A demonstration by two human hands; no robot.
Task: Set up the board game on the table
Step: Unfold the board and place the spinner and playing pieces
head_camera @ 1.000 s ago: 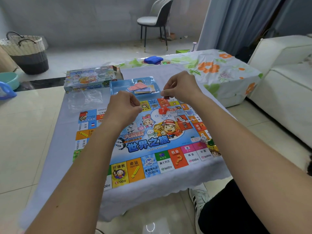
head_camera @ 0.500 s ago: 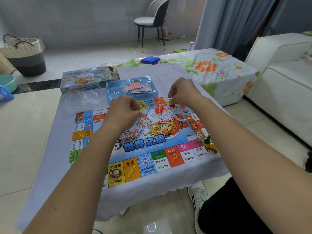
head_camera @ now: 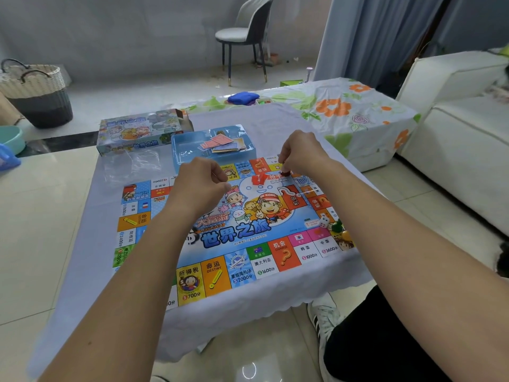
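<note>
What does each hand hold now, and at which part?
The right hand pinches a small red piece at its top, by the fingertips. The left hand is curled; any content is hidden.

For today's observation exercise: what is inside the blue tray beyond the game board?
The blue tray holds loose red cards lying on a stack of paper play money. Whatever lies beneath that stack is covered.

I read the board (head_camera: 237,244) only. Centre title, below my left hand (head_camera: 198,186): 世界之旅; a cap beside it reads DA XIONG. Near-edge squares, between my forearms: 所得税 700, 命运 DESTINY, 2000, 澳大利亚 1600, 机会 CHANCE with "?", 1000, 中国 3600. The box (head_camera: 137,133), beyond my left hand, carries a title I cannot resolve.
</note>
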